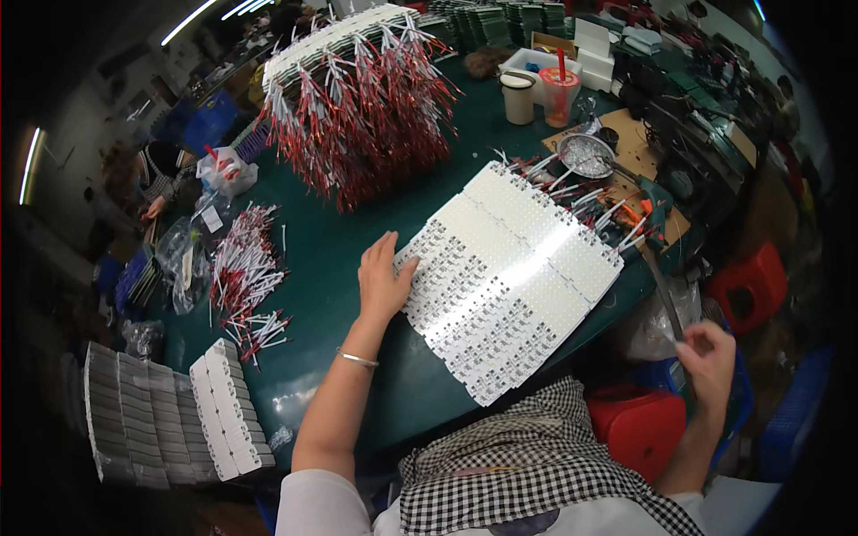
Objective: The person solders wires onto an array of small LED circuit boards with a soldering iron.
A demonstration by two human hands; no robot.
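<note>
A wide panel of white circuit boards (523,268), dotted with small parts, lies on the green table in front of me. My left hand (384,281) rests against the panel's left edge, fingers stretched out and holding nothing. Red and white wires (617,214) stick out along the panel's far right side. Past the table's right edge, my right hand (709,357) pinches a long, dark, narrow strip (662,286). This strip runs up toward a green-handled tool (657,201); whether they are joined I cannot tell.
A tall stack of boards with hanging red and white wires (357,125) stands at the back. Loose wires (246,268) and stacked white boards (223,411) lie left. A round metal dish (585,155), a drink cup (559,94) and a lidded container (517,96) sit far right. Red stools (636,429) stand nearby.
</note>
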